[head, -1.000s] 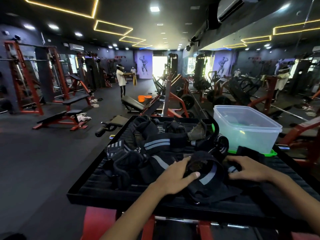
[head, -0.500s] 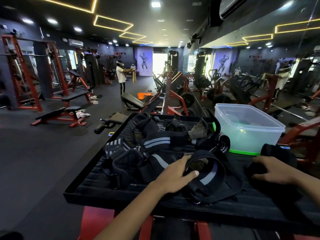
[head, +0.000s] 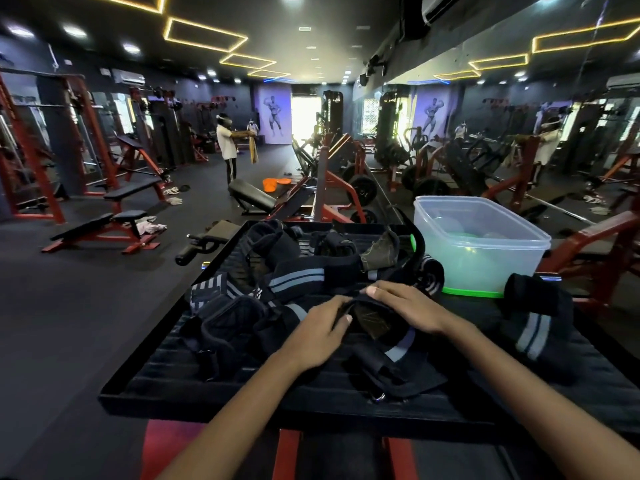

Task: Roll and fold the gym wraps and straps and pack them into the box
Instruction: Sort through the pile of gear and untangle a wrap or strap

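Both hands grasp one black strap [head: 377,327] mid-tray: left hand [head: 320,336] on its left end, right hand [head: 403,306] on its right; the open box [head: 485,216] lies rightward, nearer the right hand.

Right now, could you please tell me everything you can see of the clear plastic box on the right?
The clear plastic box is a translucent rectangular tub with rounded corners and a thick rim, open, no lid on it. It stands upright on a green lid or base at the far right of the black ribbed platform. Only faint blurred shapes show through it. A striped black rolled wrap lies beside its left wall; neither hand touches it.
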Tool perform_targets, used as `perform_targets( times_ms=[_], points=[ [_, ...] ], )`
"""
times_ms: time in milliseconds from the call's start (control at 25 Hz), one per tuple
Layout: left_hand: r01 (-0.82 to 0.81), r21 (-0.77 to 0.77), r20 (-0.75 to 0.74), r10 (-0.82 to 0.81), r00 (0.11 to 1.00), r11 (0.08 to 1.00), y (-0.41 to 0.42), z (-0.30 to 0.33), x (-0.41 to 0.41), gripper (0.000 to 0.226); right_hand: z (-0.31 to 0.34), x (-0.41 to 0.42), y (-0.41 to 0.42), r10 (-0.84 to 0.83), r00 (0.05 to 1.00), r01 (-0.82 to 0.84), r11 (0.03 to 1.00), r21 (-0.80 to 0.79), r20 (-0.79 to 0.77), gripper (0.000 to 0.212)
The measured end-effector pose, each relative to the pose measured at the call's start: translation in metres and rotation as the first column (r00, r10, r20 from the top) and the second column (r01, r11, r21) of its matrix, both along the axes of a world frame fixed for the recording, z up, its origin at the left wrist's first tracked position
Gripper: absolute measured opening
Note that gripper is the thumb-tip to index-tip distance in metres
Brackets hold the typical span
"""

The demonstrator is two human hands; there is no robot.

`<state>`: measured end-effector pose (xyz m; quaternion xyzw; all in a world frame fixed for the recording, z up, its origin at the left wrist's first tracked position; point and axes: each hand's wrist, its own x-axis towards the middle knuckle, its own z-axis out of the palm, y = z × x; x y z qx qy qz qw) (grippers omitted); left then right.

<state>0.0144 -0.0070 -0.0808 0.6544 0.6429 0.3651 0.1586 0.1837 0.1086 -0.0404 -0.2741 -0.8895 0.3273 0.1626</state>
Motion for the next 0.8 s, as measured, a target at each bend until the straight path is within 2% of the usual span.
perform_targets(
  times_ms=[80, 160, 320, 480, 560, 640, 680, 720, 800],
  points=[
    [-0.021, -0.002, -0.036, 0.021, 0.999, 1.0, 0.002, 0.004, -0.002, 0.031, -0.014, 0.004, -0.002, -0.037, 0.997, 0.029, 0.993, -0.114, -0.074, 0.032],
    [-0.025, 0.007, -0.106, 0.025, 0.994, 1.0, 0.007, 0.006, 0.0, 0.03, -0.017, 0.014, -0.002, -0.053, 0.995, 0.041, 0.99, -0.134, -0.089, 0.031],
    [0.032, 0.007, -0.146, -0.03, 0.989, 0.999, 0.019, 0.004, 0.008, 0.03, -0.014, 0.039, 0.007, -0.075, 0.997, 0.075, 0.997, 0.003, -0.008, 0.034],
    [0.129, -0.022, -0.171, -0.131, 0.977, 0.991, 0.027, -0.001, 0.013, 0.033, -0.012, 0.067, 0.015, -0.183, 0.983, 0.182, 0.94, 0.288, -0.025, 0.025],
    [0.155, -0.03, -0.157, -0.157, 0.975, 0.988, 0.028, -0.002, 0.013, 0.033, -0.004, 0.089, 0.02, -0.313, 0.945, 0.243, 0.868, 0.433, 0.097, 0.034],
    [0.167, -0.028, -0.104, -0.169, 0.98, 0.986, 0.028, -0.001, 0.014, 0.034, 0.005, 0.114, 0.024, -0.477, 0.791, 0.264, 0.831, 0.49, 0.383, 0.06],
    [0.165, -0.021, -0.062, -0.166, 0.984, 0.986, 0.028, 0.0, 0.015, 0.037, 0.008, 0.126, 0.026, -0.518, 0.69, 0.281, 0.835, 0.474, 0.505, 0.07],
    [0.158, -0.016, -0.016, -0.158, 0.987, 0.987, 0.027, 0.002, 0.017, 0.04, 0.008, 0.135, 0.028, -0.518, 0.628, 0.294, 0.849, 0.44, 0.58, 0.076],
    [0.154, -0.016, 0.065, -0.152, 0.986, 0.988, 0.025, 0.007, 0.022, 0.047, 0.001, 0.148, 0.034, -0.478, 0.62, 0.291, 0.877, 0.384, 0.622, 0.074]
  ],
)
